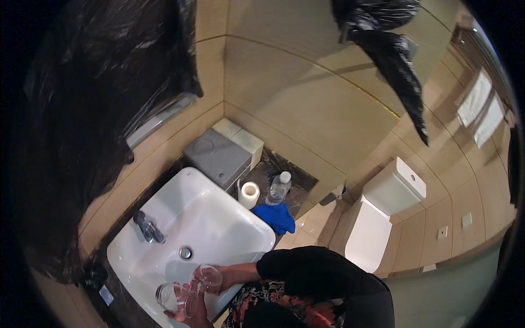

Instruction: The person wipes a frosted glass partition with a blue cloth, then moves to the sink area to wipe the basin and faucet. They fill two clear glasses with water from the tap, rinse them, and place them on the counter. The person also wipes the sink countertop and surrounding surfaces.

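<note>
Both of my hands are over the near side of the white sink [224, 218]. My left hand [198, 316] comes in from the bottom edge with its fingers wrapped round a clear cup [168, 297], tilted with its rim toward the left. From the right, my right hand [228, 274] reaches in below a black sleeve and grips a second clear cup [210, 276]. The two cups are close together; I cannot tell whether they touch. The chrome faucet [149, 228] and the round drain [186, 252] lie just beyond my hands.
Behind the sink stand a grey box [219, 156], a paper roll [249, 195], a clear bottle with a white cap [279, 188] and a blue cloth [275, 218]. Black plastic sheeting [109, 82] covers the left wall. A white toilet [366, 232] is at the right.
</note>
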The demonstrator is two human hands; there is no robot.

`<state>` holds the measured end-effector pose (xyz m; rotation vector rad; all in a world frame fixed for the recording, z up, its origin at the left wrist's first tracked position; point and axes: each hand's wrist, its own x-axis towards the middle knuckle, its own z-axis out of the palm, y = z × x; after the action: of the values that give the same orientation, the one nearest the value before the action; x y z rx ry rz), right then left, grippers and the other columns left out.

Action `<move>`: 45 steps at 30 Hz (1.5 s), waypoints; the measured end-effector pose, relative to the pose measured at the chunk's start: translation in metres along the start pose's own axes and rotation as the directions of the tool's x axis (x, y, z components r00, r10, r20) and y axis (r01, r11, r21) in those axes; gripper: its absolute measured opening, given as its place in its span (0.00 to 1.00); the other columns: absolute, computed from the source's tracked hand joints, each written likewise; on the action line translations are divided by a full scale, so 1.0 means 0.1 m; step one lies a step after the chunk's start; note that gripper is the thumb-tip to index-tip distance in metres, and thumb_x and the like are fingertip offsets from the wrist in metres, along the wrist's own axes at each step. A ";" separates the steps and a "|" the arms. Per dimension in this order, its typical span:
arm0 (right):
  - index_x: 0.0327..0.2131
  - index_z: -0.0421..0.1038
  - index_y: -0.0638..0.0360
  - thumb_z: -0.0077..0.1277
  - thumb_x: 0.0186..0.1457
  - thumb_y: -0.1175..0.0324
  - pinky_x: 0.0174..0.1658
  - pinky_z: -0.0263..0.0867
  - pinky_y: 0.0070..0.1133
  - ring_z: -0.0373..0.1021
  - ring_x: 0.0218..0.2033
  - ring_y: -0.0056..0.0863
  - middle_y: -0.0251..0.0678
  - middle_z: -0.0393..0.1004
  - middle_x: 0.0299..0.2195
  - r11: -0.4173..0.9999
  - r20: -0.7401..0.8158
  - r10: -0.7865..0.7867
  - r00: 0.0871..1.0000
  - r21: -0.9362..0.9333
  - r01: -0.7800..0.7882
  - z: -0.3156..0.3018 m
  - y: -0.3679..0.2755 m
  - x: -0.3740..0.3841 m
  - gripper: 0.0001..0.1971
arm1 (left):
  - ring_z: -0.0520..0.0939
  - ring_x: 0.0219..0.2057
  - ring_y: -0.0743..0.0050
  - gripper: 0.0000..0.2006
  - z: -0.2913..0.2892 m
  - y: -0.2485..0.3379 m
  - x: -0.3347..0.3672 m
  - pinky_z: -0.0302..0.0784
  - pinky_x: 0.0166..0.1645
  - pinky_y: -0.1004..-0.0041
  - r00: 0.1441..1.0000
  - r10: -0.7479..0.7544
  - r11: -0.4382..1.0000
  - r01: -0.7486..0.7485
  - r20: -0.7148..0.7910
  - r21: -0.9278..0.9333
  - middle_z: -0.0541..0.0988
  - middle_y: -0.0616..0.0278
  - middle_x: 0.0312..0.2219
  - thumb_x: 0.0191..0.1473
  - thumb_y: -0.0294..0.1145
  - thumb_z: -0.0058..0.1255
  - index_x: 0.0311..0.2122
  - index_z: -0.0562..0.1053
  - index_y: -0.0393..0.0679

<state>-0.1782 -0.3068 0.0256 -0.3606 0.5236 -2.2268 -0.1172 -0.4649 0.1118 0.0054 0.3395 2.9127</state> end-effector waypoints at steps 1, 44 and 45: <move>0.36 0.68 0.52 0.50 0.51 0.57 0.17 0.61 0.21 0.69 0.24 0.21 0.30 0.72 0.29 0.989 -0.010 0.103 0.995 0.108 -0.101 -0.03 -0.01 0.00 0.13 | 0.67 0.50 0.43 0.35 0.03 -0.01 0.01 0.63 0.52 0.51 1.000 -0.001 0.998 -0.001 -0.030 -0.065 0.65 0.40 0.48 0.47 0.52 0.52 0.54 0.60 0.37; 0.59 0.48 0.54 0.63 0.39 0.63 0.36 0.68 0.22 0.65 0.42 0.27 0.39 0.61 0.52 0.701 -0.510 -0.050 0.859 -0.630 -0.333 0.42 -0.46 -0.30 0.44 | 0.56 0.57 0.38 0.40 -0.07 0.03 0.10 0.50 0.58 0.46 0.864 -0.073 0.952 -0.088 -0.497 -0.294 0.67 0.49 0.49 0.41 0.64 0.47 0.50 0.65 0.38; 0.58 0.50 0.58 0.64 0.39 0.64 0.46 0.62 0.23 0.62 0.47 0.28 0.40 0.61 0.52 0.654 -0.506 -0.112 0.855 -0.685 -0.320 0.41 -0.47 -0.31 0.43 | 0.57 0.56 0.38 0.40 -0.09 0.01 0.09 0.51 0.58 0.45 0.881 -0.095 0.973 -0.015 -0.463 -0.229 0.67 0.48 0.49 0.42 0.64 0.45 0.50 0.65 0.38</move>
<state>-0.1720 -0.2656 0.0812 -0.1217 1.7523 -1.8557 -0.1269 -0.4660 0.1033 -0.7495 0.0717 2.8574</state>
